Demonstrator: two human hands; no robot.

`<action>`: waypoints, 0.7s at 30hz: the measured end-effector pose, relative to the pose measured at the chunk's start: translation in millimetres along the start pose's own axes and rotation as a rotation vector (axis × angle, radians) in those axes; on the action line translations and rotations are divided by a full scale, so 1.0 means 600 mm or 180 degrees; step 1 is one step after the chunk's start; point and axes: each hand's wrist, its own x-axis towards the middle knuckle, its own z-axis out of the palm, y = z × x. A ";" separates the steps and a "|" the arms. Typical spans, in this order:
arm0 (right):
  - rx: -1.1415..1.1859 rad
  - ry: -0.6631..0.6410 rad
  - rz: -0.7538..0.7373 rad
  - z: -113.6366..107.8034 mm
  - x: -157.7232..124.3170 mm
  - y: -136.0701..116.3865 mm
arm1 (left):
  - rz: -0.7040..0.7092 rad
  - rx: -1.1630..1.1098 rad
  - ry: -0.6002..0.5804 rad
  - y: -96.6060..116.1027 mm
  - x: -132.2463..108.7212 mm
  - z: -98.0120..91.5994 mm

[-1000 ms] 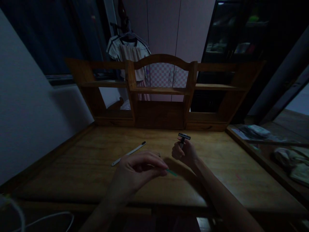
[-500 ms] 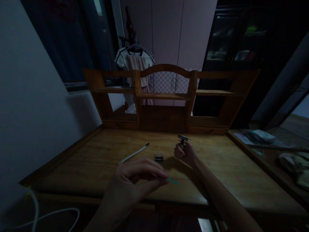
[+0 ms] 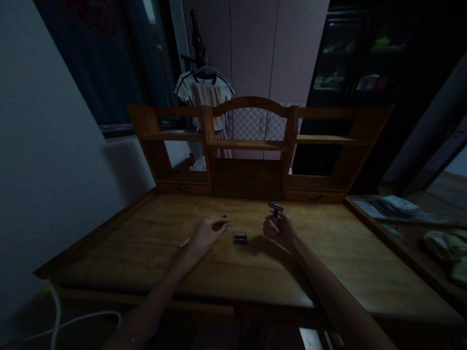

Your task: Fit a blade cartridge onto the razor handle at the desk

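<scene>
My left hand (image 3: 206, 233) is over the left middle of the desk, its fingers pinched on a thin green strip (image 3: 229, 225) of which only a tiny end shows. Behind that hand lies a white toothbrush (image 3: 185, 242) with a dark head; most of its length is hidden. My right hand (image 3: 280, 230) is wrapped round the handle of a black razor (image 3: 276, 207), held upright with the head on top. Between the two hands, a small clear case (image 3: 240, 237) with dark pieces inside sits on the desk.
The wooden desk (image 3: 270, 277) carries a shelf unit (image 3: 251, 145) along its back. A wall (image 3: 65, 146) bounds the left. Plastic-wrapped items (image 3: 399, 206) and cloth (image 3: 443, 248) lie on a surface at right. A white cable (image 3: 56, 311) hangs at front left.
My left hand has moved forward, away from me, with the green strip, now lower over the desk and covering most of the toothbrush. My right hand holds the razor in almost the same place.
</scene>
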 end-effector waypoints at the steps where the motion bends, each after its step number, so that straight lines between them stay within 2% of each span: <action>1: -0.0002 0.0014 -0.0001 0.001 0.000 0.000 | 0.0039 0.0114 -0.0074 -0.012 0.005 0.008; 3: 0.0005 0.0030 0.0009 0.002 0.000 -0.001 | 0.0177 0.0377 -0.0289 -0.024 0.011 0.021; 8: 0.0008 0.0018 0.0006 0.003 0.001 0.000 | 0.0650 0.0968 -0.0761 -0.026 0.019 0.047; 14: -0.0032 0.0015 0.0034 0.005 0.002 -0.002 | 0.0848 0.1212 -0.0859 -0.014 0.026 0.065; 18: -0.0078 -0.0101 0.0033 0.011 0.001 -0.006 | 0.0927 0.1223 -0.0682 0.020 -0.003 0.034; 21: -0.0150 -0.0210 -0.0022 0.018 -0.001 -0.007 | 0.1039 0.1304 -0.0492 0.039 -0.071 -0.017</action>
